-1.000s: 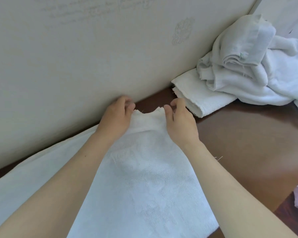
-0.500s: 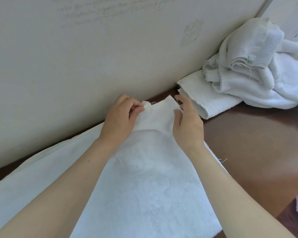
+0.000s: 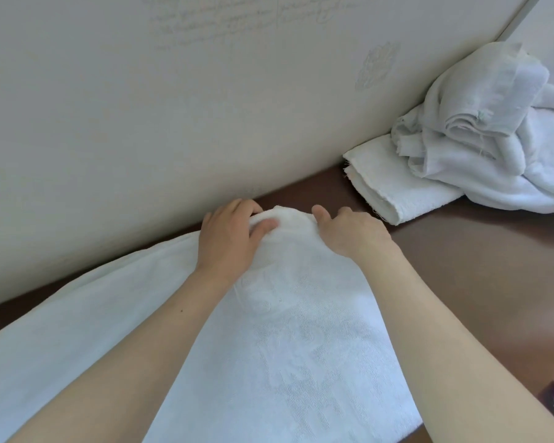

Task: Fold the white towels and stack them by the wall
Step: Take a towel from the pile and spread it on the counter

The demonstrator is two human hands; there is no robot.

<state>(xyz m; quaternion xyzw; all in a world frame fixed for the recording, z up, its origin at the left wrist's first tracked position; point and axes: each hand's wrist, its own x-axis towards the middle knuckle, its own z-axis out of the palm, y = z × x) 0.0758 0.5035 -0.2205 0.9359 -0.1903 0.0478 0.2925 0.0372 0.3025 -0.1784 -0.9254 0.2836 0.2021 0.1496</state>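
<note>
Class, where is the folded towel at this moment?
Head view, upper right: the folded towel lies on the table by the wall, partly under the towel pile.

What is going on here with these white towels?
A person is folding a white towel spread on the brown table beside the wall. The left hand and the right hand both grip its far end. To the right, one folded towel lies against the wall, and a crumpled heap of towels, not yet folded, lies partly over it.

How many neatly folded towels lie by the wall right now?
1: the folded towel lies against the wall, partly under the crumpled towel heap, which may hide more.
</note>
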